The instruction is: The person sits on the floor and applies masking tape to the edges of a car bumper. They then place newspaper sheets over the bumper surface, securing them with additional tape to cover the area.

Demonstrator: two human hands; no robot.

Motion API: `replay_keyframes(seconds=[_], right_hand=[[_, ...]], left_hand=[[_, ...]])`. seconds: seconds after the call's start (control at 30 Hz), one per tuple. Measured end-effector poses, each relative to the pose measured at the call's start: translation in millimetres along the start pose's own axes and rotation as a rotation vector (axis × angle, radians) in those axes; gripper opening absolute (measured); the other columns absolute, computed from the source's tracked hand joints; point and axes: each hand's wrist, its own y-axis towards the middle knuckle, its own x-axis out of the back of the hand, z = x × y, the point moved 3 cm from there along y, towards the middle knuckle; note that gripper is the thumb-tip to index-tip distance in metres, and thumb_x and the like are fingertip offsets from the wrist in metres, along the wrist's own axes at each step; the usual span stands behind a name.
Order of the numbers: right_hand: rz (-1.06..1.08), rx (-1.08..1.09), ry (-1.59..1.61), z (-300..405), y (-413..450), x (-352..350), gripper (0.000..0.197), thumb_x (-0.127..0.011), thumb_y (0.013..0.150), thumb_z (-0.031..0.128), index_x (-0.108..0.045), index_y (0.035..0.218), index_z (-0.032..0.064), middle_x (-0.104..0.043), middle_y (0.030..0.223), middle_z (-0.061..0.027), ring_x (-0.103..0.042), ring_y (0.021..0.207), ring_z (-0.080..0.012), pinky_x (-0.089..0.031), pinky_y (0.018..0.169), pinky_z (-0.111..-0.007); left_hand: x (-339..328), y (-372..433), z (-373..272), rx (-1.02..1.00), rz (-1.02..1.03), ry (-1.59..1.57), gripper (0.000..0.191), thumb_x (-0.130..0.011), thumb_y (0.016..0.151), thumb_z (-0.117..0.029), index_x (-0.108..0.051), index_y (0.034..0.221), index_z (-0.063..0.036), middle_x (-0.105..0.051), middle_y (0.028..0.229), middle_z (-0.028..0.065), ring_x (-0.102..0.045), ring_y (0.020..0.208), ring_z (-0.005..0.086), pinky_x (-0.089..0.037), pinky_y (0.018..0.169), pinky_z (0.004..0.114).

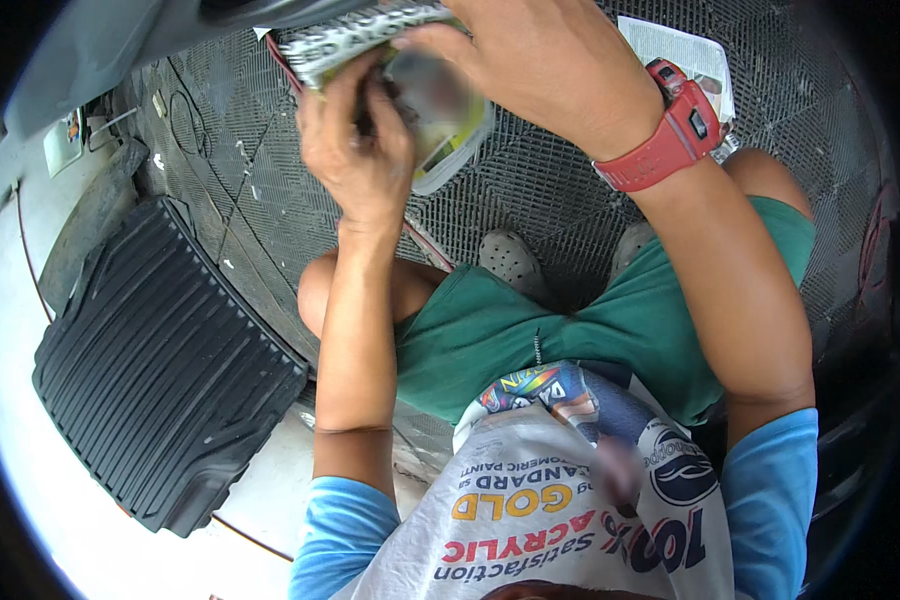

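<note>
My left hand (360,142) is at the top of the view, its fingers curled against a printed paper sheet (345,49) with bold lettering, which looks like newspaper. From the other side my right hand (540,67) reaches over the same sheet, its thumb on the edge and its fingertips hidden. A red watch (664,135) is on that wrist. Between the hands the print is blurred. Below it shows a pale rounded rim (450,176) with yellow-green beside it; whether this belongs to the sheet cannot be told. Just above is a grey painted panel, apparently car bodywork (142,56).
Dark ribbed floor matting (570,202) lies beneath me. Another newspaper sheet (682,52) is on it at upper right. A black ribbed tray-like mat (165,375) lies at left. A thin dark cable (187,124) and a red hose (427,244) run over the floor.
</note>
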Motion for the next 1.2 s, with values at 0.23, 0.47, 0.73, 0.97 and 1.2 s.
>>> replay_keyframes(seconds=[0.23, 0.47, 0.73, 0.97, 1.2], right_hand=[[-0.254, -0.238, -0.059, 1, -5, 13, 0.063, -0.073, 0.092, 0.020, -0.045, 0.140, -0.0084, -0.056, 0.120, -0.0310, -0.057, 0.117, -0.0435, -0.046, 0.105, -0.048], [-0.121, -0.412, 0.096, 4, -8, 11, 0.058, -0.070, 0.095, 0.022, -0.047, 0.135, -0.0126, -0.057, 0.122, -0.0327, -0.059, 0.117, -0.0443, -0.047, 0.106, -0.047], [0.014, -0.444, 0.231, 11, -15, 27, 0.048, -0.063, 0.098, 0.026, -0.052, 0.131, -0.0078, -0.062, 0.118, -0.0300, -0.062, 0.115, -0.0425, -0.048, 0.103, -0.048], [-0.105, -0.207, 0.035, -4, -23, -5, 0.044, -0.059, 0.100, 0.038, -0.061, 0.128, 0.0051, -0.065, 0.123, -0.0270, -0.062, 0.120, -0.0402, -0.048, 0.104, -0.047], [0.047, -0.612, 0.271, -1, -5, -77, 0.053, -0.052, 0.103, 0.048, -0.050, 0.153, 0.0308, -0.054, 0.138, -0.0317, -0.050, 0.132, -0.0470, -0.037, 0.113, -0.056]], left_hand=[[-18, 54, 14, -0.097, -0.362, 0.386, 0.034, -0.067, 0.095, -0.018, -0.063, 0.123, 0.0013, -0.064, 0.109, 0.0197, -0.061, 0.100, 0.0353, -0.048, 0.087, 0.045], [-67, 70, 29, 0.426, -0.562, 0.654, 0.066, -0.073, 0.083, -0.045, -0.060, 0.127, 0.0018, -0.048, 0.126, 0.0320, -0.047, 0.122, 0.0461, -0.038, 0.099, 0.063], [-59, 93, -4, 0.972, -0.624, 0.371, 0.058, -0.070, 0.088, -0.041, -0.059, 0.126, 0.0024, -0.051, 0.125, 0.0287, -0.049, 0.121, 0.0407, -0.040, 0.100, 0.057], [-60, 100, 23, 0.735, -0.435, -0.685, 0.040, -0.058, 0.102, -0.029, -0.059, 0.127, 0.0015, -0.062, 0.113, 0.0177, -0.059, 0.104, 0.0296, -0.048, 0.088, 0.041], [-14, 95, 58, 0.856, 0.057, -1.192, 0.040, -0.043, 0.112, -0.038, -0.061, 0.119, -0.0033, -0.063, 0.095, 0.0083, -0.059, 0.082, 0.0177, -0.051, 0.068, 0.031]])
